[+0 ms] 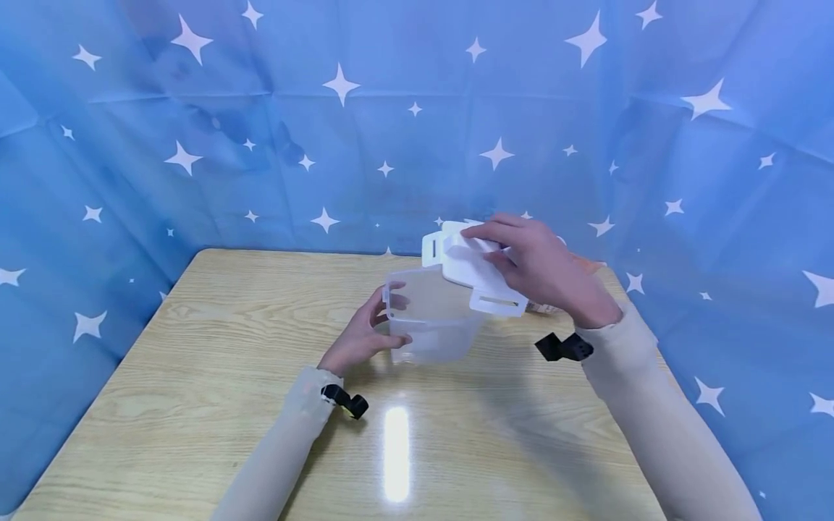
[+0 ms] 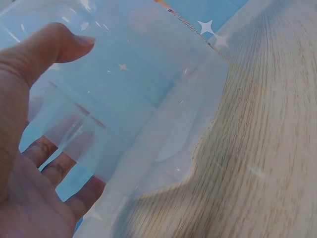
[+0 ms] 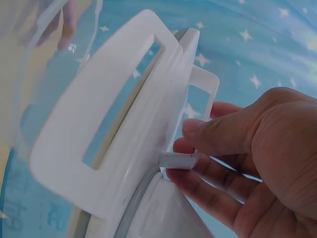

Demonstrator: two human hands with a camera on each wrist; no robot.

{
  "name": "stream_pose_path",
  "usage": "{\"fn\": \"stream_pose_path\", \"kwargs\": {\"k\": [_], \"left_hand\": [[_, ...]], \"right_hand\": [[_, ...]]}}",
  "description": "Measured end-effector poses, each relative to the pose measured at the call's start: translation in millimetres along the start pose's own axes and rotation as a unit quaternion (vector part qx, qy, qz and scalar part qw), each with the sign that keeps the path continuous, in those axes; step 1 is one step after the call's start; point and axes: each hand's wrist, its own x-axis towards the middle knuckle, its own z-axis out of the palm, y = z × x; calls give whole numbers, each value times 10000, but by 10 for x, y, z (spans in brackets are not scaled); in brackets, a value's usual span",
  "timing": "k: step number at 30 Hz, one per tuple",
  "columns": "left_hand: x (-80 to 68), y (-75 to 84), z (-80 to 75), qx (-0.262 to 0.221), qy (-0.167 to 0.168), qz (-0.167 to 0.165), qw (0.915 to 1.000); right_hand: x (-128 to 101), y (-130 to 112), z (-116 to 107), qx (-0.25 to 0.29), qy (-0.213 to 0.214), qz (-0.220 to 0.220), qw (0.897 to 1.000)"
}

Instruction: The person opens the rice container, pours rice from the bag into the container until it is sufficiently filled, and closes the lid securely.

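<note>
Clear plastic forms the container (image 1: 433,318), which stands on the wooden counter (image 1: 260,405) near its middle. The left hand (image 1: 361,336) grips the container's left wall, thumb (image 2: 59,42) over the rim and fingers (image 2: 54,158) curled against the outside. Above it, tilted and partly over the opening, is the white snap-lock lid (image 1: 472,271), held by the right hand (image 1: 544,271); thumb (image 3: 218,134) and fingers (image 3: 208,183) pinch one of its hinged latch flaps. Behind the counter hangs a blue star-patterned cloth (image 1: 326,145).
</note>
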Motion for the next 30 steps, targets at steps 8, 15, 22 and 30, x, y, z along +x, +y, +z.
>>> {"fn": "stream_pose_path", "kwargs": {"k": [8,15,22,30], "left_hand": [[19,-8,14,90,-45,72,9999],[10,-24,-3,77,-38,107,9999],[-12,-15,-21,-6,-61,105,9999],[-11,16,-1,0,-78,87,9999]], "right_hand": [[-260,219,-153,180,321,226,9991],[-478,398,-216,226,261,609,9975],[-688,538,-155,257,6,1111,9935],[-938,702,-18,176,-148,1178,9928]]}}
